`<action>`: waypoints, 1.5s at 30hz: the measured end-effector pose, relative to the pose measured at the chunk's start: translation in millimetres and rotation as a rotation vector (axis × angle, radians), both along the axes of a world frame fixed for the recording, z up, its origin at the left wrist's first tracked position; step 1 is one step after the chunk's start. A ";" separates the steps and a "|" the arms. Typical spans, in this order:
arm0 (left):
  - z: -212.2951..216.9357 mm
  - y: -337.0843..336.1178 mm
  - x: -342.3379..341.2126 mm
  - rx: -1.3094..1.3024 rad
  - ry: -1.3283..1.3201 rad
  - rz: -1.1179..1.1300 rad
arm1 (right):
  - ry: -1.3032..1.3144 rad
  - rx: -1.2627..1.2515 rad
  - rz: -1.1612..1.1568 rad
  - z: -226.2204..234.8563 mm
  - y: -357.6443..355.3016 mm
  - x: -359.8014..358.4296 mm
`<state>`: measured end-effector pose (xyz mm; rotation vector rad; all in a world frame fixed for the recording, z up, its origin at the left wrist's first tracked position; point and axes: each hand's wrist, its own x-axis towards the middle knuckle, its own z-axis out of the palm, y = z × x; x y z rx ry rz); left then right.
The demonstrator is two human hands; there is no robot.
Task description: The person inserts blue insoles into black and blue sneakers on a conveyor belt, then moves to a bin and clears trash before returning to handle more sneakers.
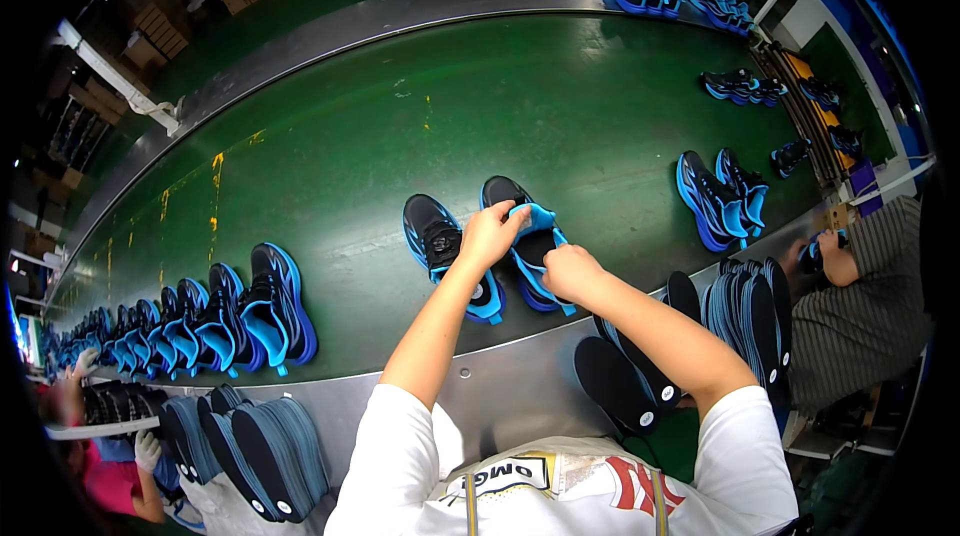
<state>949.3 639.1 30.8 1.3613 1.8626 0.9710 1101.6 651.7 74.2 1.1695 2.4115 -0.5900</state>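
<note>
A pair of black and blue sneakers stands in front of me on the green belt, toes pointing away. My left hand (492, 234) pinches the light blue tongue of the right sneaker (499, 191) and holds it up. At the same shoe's collar, my right hand (572, 272) is closed on the blue edge near the heel; its fingertips are partly hidden. The mouth of that shoe is spread, showing a dark inside. Close beside it on the left, the other sneaker (436, 233) stands laced, with my left forearm partly across it.
A long row of sneakers (270, 311) lines the belt at left. Stacks of insoles (265, 461) lie near it, and more insoles (745, 316) sit by my right arm. Another sneaker pair (715, 201) stands at right. Co-workers flank me: a striped garment (865, 326) and a gloved hand (147, 451).
</note>
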 end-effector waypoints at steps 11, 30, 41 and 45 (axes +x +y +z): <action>10.2 -0.4 2.2 -0.011 -0.016 -0.063 | 0.237 0.297 0.155 -55.6 8.2 -1.3; 8.3 -7.7 17.9 -0.079 0.180 -0.044 | 0.122 0.350 0.216 -52.3 7.1 10.1; 8.7 -7.2 19.8 -0.124 0.191 -0.075 | -0.333 0.110 0.496 -48.4 22.4 3.9; 9.5 -4.1 21.9 -0.095 0.202 -0.082 | -0.525 0.109 0.633 -64.6 28.7 -6.7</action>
